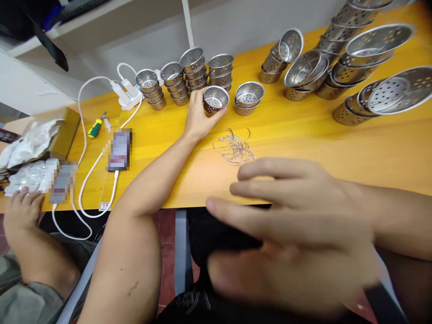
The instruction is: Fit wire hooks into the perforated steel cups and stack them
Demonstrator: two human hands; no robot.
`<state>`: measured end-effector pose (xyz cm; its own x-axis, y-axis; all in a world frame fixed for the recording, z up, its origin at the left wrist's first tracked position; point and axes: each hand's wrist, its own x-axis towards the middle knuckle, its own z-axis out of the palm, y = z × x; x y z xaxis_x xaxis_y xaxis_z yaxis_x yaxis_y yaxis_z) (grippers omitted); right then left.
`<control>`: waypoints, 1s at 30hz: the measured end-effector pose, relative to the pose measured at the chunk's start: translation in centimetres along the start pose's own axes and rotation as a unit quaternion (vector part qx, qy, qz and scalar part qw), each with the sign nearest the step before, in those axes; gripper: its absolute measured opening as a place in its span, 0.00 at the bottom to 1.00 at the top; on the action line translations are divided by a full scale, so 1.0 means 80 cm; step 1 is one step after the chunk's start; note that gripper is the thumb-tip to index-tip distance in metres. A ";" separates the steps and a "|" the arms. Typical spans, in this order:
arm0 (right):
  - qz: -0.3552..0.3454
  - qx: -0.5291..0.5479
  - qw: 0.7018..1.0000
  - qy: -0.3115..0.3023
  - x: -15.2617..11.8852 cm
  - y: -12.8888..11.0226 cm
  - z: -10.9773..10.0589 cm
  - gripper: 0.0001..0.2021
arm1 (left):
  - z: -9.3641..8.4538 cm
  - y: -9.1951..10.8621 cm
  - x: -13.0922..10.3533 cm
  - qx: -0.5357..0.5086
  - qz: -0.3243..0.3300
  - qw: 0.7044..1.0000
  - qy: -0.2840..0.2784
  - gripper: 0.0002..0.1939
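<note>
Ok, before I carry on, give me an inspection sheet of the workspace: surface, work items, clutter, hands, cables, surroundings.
Surface: yellow wood-grained table.
Work items: stacked perforated cups, some tilted at the right; curved wires in a loose pile.
Clutter: screwdriver, plastic bags, at the left.
Hands: left hand, fingers around a cup; right hand blurred, fingers spread, nothing seen in it.
Cables: white cables loop at the left, partly over the front edge.
Surroundings: another person's hand at the left; shelf behind.
</note>
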<state>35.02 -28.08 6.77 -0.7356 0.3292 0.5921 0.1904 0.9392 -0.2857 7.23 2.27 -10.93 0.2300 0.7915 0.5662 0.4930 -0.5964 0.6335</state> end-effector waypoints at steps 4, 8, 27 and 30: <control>-0.124 -0.131 0.978 0.104 0.037 0.106 0.001 0.16 | -0.002 0.013 -0.002 0.012 -0.018 0.999 -0.026 0.63; 0.071 -0.188 0.976 0.087 0.033 0.192 0.003 0.05 | -0.004 0.029 -0.004 0.017 0.048 0.997 -0.055 0.59; 0.261 -0.018 0.959 0.113 0.012 0.255 0.027 0.45 | 0.003 0.041 -0.007 0.033 0.124 0.987 -0.094 0.60; 0.235 -0.059 0.957 0.158 -0.005 0.304 0.022 0.43 | 0.006 0.035 -0.007 0.041 0.124 0.986 -0.103 0.61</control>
<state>38.83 -5.56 -1.73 -0.3210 0.7140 0.6223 0.5383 0.6781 -0.5003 8.89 0.26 -9.75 0.5143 0.6374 0.5737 0.4645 -0.7694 0.4384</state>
